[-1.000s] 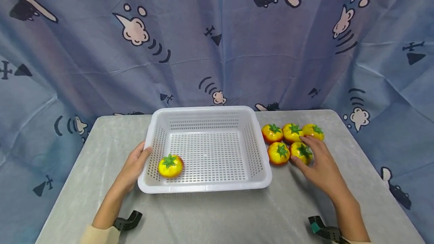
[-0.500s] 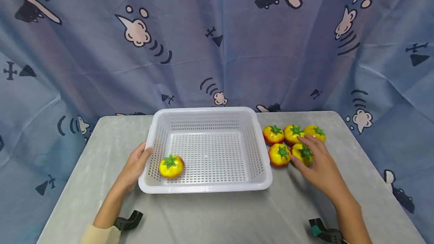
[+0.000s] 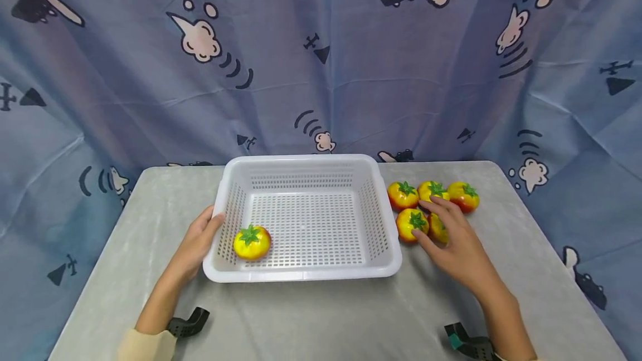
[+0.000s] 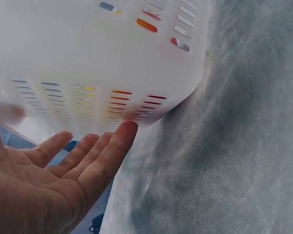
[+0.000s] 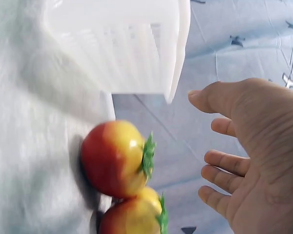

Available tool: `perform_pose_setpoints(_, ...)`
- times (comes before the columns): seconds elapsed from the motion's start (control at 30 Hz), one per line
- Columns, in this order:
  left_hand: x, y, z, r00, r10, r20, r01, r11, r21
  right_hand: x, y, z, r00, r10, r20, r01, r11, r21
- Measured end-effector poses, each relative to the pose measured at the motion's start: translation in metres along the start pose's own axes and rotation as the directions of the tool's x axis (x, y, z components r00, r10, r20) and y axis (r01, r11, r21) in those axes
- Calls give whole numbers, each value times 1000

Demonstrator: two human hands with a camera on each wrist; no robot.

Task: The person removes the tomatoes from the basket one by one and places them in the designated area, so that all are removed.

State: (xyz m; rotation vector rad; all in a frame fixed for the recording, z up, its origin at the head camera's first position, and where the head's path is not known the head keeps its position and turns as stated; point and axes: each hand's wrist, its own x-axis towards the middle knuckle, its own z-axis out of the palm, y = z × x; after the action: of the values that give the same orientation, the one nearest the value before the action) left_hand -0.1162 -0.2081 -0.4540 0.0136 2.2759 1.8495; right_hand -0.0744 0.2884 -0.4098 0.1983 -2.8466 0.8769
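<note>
In the head view my left hand [image 3: 198, 241] holds the left rim of a white perforated plastic basket [image 3: 301, 273], thumb over the edge. The left wrist view shows the fingers [image 4: 112, 151] against the outside of the basket's wall. One yellow-red tomato [image 3: 252, 243] with green leaves lies in the basket's near left corner. Several similar tomatoes stand in two rows right of the basket. My right hand [image 3: 458, 247] is spread over the near row, partly hiding its right-hand tomato [image 3: 437, 230]. In the right wrist view, its fingers are apart from the visible tomatoes [image 5: 112, 158].
A grey table [image 3: 311, 322] carries everything. The far row of tomatoes [image 3: 403, 196] stands near the table's back edge, close beside the basket. Behind hangs a blue patterned curtain [image 3: 281, 71]. Each wrist wears a dark band [image 3: 188, 323].
My right hand has shifted left, from the near row's right-hand tomato toward the left-hand one. My left hand, the basket and the tomato inside keep their places.
</note>
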Motion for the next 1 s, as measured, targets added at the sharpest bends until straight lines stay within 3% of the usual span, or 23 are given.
perform_pose_setpoints(0.37,3,2,2,1000,3,10,-3,1000,10,4,-30,-3,997,-32,75,32,999,7)
perform_pose_setpoints(0.67,-1,1,-1,1000,5,13,-5,1000,3,18,-56,0,987,-132,97,131,991,19)
perform_pose_setpoints(1.0,1,1,-2,1000,4,3,-4,1000,5,34,-83,4,962,-233,143,231,972,29)
